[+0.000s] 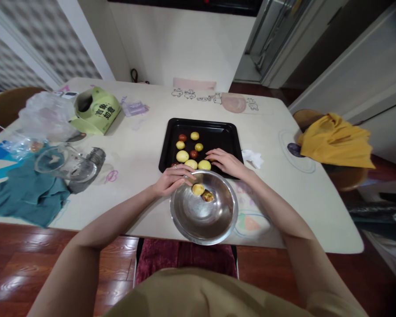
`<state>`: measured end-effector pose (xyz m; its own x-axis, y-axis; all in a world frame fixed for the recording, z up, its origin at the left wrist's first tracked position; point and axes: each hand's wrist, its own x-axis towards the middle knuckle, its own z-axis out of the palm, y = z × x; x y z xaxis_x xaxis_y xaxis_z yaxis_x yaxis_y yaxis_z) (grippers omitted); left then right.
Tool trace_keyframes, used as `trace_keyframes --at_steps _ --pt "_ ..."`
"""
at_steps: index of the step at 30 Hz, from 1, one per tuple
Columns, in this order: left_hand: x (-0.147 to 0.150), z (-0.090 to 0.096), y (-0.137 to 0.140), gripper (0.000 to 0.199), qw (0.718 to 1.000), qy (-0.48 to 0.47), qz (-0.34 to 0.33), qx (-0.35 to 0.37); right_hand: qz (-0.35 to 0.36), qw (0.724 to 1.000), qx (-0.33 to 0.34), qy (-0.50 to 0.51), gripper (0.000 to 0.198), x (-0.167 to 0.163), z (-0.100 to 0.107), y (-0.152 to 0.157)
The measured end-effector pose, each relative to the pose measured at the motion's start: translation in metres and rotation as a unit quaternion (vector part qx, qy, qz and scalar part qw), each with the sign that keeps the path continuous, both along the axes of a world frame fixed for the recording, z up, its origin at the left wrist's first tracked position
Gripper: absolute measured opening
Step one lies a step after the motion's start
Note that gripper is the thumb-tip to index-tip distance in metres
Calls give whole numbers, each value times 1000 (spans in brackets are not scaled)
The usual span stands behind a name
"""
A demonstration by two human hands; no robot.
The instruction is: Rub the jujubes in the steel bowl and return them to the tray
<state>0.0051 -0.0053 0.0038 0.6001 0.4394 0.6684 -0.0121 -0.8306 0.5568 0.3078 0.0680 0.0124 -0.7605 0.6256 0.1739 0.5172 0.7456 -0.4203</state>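
Observation:
A steel bowl point(203, 222) stands at the table's front edge. In it lie a pale yellow fruit half point(198, 189) and a brownish-yellow piece with pulp point(207, 196). My left hand point(175, 179) rests at the bowl's left rim, fingers stretched out over it. Behind the bowl is a black baking tray point(218, 132) with several small round yellow fruits point(182, 156) and a few dark red ones point(193, 154). My right hand point(226, 163) reaches into the tray's right front, fingers bent down and closed over something small and yellowish, mostly hidden.
To the left are a glass jar point(66, 163) on its side, a teal cloth point(26, 189), clear plastic bags point(46, 114) and a green carton point(97, 110). A crumpled tissue point(252, 158) lies right of the tray. Yellow cloth point(336, 138) hangs over a chair at right.

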Motion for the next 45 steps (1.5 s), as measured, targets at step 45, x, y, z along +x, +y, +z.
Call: trace_keyframes --at_steps 45 --pt "-13 -1 12 30 944 -91 306 -89 203 976 14 -75 35 -62 36 -108"
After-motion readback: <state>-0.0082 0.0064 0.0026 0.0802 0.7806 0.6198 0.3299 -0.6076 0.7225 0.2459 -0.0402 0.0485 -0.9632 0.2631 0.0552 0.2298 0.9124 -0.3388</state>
